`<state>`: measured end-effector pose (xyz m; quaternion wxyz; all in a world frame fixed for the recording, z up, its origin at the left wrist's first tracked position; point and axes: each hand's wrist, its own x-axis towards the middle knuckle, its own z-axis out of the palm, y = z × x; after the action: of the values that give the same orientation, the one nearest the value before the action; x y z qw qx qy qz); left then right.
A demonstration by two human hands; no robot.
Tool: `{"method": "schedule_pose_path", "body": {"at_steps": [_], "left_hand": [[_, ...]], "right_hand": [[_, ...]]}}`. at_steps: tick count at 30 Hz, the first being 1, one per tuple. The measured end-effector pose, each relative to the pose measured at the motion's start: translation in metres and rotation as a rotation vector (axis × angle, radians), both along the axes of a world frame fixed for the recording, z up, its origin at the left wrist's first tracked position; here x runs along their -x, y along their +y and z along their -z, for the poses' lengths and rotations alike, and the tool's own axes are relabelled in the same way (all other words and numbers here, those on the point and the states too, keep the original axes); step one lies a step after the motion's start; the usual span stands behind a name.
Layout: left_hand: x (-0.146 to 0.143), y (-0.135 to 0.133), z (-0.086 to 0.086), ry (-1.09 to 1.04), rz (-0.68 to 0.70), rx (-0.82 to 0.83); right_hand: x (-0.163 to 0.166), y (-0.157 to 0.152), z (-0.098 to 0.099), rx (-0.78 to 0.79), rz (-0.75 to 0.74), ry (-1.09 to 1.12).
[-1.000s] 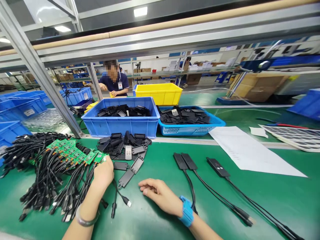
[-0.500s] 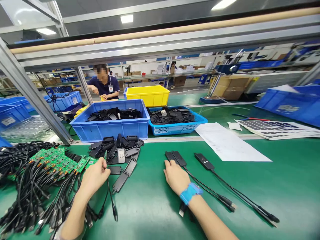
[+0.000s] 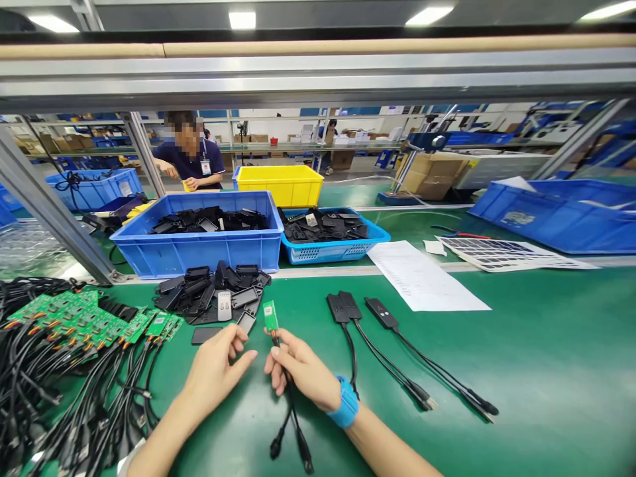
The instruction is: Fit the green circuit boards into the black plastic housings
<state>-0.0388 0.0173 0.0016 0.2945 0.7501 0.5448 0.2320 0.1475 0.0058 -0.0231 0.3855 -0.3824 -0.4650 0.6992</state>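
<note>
My right hand (image 3: 301, 371), with a blue wrist strap, pinches a black cable whose small green circuit board (image 3: 271, 317) stands upright above the fingers; the cable's two plug ends (image 3: 291, 450) trail on the green mat. My left hand (image 3: 216, 368) rests just left of it, fingers loosely apart, holding nothing. A flat black cover (image 3: 206, 334) lies at its fingertips. Behind is a pile of black plastic housings (image 3: 213, 297). A heap of green boards with black cables (image 3: 74, 331) covers the mat on the left.
Three closed black units with cables (image 3: 362, 311) lie to the right. Behind stand two blue bins of black parts (image 3: 199, 250) (image 3: 332, 250), a yellow bin (image 3: 278, 185), a paper sheet (image 3: 422, 278) and label sheets (image 3: 507, 255). A co-worker (image 3: 186, 159) sits beyond a slanted metal post (image 3: 44, 205).
My left hand drew a board with its cable out of the heap. My right hand came back from the finished units and now holds that cable. The view has swung rightward.
</note>
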Motion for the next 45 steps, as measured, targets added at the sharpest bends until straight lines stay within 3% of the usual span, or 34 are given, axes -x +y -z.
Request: {"method": "schedule_pose_path", "body": {"at_steps": [3, 6, 10, 13, 19, 24, 27, 33, 39, 45], "left_hand": [[0.010, 0.006, 0.003, 0.427, -0.083, -0.109], [0.015, 0.011, 0.007, 0.629, -0.097, -0.039], [0.020, 0.014, 0.009, 0.533, -0.098, -0.008], [0.020, 0.016, 0.008, 0.217, -0.119, -0.010], [0.004, 0.014, 0.014, -0.773, -0.085, 0.377], [-0.007, 0.011, 0.011, -1.131, -0.101, 0.497], [-0.007, 0.011, 0.008, -1.218, -0.099, 0.603], [-0.009, 0.012, 0.013, -1.119, -0.291, 0.667], [-0.009, 0.011, 0.013, -1.182, -0.153, 0.665], [-0.010, 0.009, 0.016, -1.106, -0.077, 0.483]], "right_hand": [[-0.008, 0.006, -0.003, -0.004, 0.101, -0.046], [-0.016, 0.009, -0.006, -0.067, 0.051, -0.233], [-0.029, 0.010, -0.008, -0.347, -0.023, -0.871], [-0.036, 0.012, -0.011, -0.468, 0.055, -1.149], [-0.027, 0.006, -0.023, -0.658, 0.155, -0.873], [-0.020, -0.002, -0.023, -0.677, 0.232, -0.716], [-0.022, -0.003, -0.021, -0.657, 0.272, -0.676], [-0.021, -0.003, -0.022, -0.607, 0.238, -0.576], [-0.017, -0.005, -0.019, -0.552, 0.221, -0.570], [-0.015, -0.005, -0.017, -0.410, 0.191, -0.424]]}}
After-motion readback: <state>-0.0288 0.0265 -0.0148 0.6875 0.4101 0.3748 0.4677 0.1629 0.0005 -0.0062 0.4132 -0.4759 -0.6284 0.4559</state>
